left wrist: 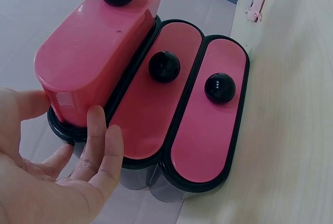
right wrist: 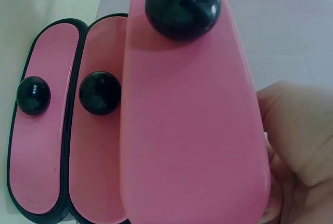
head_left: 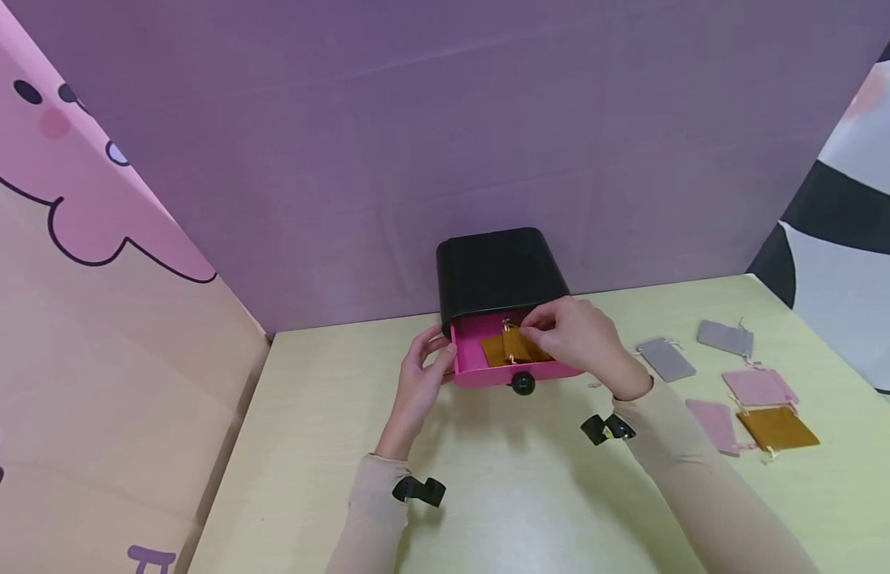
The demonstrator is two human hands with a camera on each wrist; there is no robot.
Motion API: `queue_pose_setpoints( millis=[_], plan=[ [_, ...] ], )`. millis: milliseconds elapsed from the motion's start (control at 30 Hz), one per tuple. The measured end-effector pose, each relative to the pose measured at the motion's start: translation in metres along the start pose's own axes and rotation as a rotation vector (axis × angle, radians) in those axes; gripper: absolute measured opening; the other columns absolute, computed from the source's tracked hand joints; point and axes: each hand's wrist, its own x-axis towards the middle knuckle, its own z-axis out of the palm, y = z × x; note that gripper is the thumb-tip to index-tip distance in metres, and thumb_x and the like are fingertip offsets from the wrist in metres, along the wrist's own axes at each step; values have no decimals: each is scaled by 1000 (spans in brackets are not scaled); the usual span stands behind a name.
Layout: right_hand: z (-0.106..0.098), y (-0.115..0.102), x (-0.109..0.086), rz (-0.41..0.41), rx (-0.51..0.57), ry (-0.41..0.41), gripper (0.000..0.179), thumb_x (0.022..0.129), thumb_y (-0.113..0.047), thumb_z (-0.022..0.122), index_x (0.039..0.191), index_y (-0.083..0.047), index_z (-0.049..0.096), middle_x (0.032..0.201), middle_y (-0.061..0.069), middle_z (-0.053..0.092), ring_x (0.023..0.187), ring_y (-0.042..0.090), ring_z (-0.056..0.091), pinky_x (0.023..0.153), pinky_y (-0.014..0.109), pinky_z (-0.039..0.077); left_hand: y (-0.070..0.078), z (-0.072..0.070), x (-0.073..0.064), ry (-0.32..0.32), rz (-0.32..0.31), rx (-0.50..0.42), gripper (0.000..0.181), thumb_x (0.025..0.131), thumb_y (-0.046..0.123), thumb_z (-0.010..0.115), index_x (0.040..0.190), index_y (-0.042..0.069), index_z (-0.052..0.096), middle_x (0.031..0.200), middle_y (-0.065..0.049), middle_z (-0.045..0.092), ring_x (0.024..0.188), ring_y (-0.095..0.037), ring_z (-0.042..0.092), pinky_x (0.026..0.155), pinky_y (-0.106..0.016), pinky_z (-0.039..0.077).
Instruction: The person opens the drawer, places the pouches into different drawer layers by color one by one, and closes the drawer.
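1. In the middle of the head view, the right hand (head_left: pixel 581 335) reaches over the pink drawer (head_left: pixel 488 376), thumb and index finger closed together on the edge of a mustard pouch (head_left: pixel 515 344); the other fingers fold under and are hard to make out.
2. That pouch stands raised inside the drawer, over more mustard cloth (head_left: pixel 493 351) lying flat, partly covered, so its count cannot be told.
3. The left hand (head_left: pixel 419 371) is half spread at the drawer's left end, bent thumb and fingers holding its corner; some fingertips are hidden behind the edge.
4. The drawer juts from a black casing (head_left: pixel 498 271), which hides its back. The left wrist view shows two closed drawers (left wrist: pixel 156 109) below it.
5. In the right wrist view, the drawer front blocks the pouch and most fingertips, and the top knob (right wrist: pixel 183 7) is cut off by the upper edge.
6. At right of the head view, two grey pouches (head_left: pixel 666 359), two pink pouches (head_left: pixel 761 387) and another mustard pouch (head_left: pixel 778 428) lie on the counter (head_left: pixel 524 494). A tiny pink scrap (head_left: pixel 594 385) beside the right wrist is too small to identify.
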Motion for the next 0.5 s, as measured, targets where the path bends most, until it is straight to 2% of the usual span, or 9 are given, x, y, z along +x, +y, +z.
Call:
queue_pose_setpoints(
  millis=[100, 300, 500],
  plan=[
    [0, 1, -1, -2, 3, 7, 22, 100, -27, 71, 114, -15, 83, 107, 8, 81, 102, 30, 69, 74, 35, 56, 0, 0, 0, -3, 0, -1, 52, 107, 20, 62, 156, 9, 48, 145, -21, 60, 98, -19, 74, 101, -49, 62],
    [-1, 4, -6, -44, 83, 65, 23, 101, -28, 71, 114, -14, 83, 109, 10, 81, 103, 31, 69, 85, 42, 57, 1, 0, -1, -7, -1, -2, 53, 107, 20, 63, 157, 9, 48, 146, -21, 60, 98, -18, 74, 102, -48, 62],
    [-2, 5, -13, -62, 163, 105, 23, 102, -26, 72, 115, -10, 82, 110, 12, 80, 100, 30, 69, 83, 35, 56, 2, -1, -2, -4, 1, -7, 53, 107, 19, 63, 157, 9, 47, 145, -21, 59, 97, -17, 74, 102, -48, 62]
  ],
)
